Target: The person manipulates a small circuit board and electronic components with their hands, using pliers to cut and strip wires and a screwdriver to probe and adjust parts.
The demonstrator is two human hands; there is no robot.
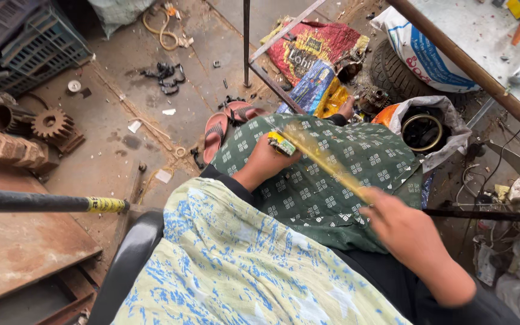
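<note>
Left hand [266,161] closed around the small case of a tape measure [281,143], resting on the lap. Right hand [407,232] nearer the camera, motion-blurred; it seems to pinch the far end of the yellow blade [326,165], but I cannot tell how tightly the fingers close. The blade runs taut on a diagonal between both hands, above the green patterned garment [344,162] covering the knees.

Handling, as I judge it: the tape is light, the blade thin, springy and stiff only along its length; it would kink if bent sideways, and its edges look slippery. Best held at the case with one hand and at the end hook with the other.

Head view, surroundings: blue-and-white printed cloth [230,259] in the foreground, sandals [227,123] on the concrete floor [115,120], rusty gears [52,123] at left, a black rod with a yellow band [43,201], a tyre [392,72] under a metal desk [476,36].

Hard to read: blade markings smeared by blur; the end hook is hidden under the right hand; the feet are partly covered.
</note>
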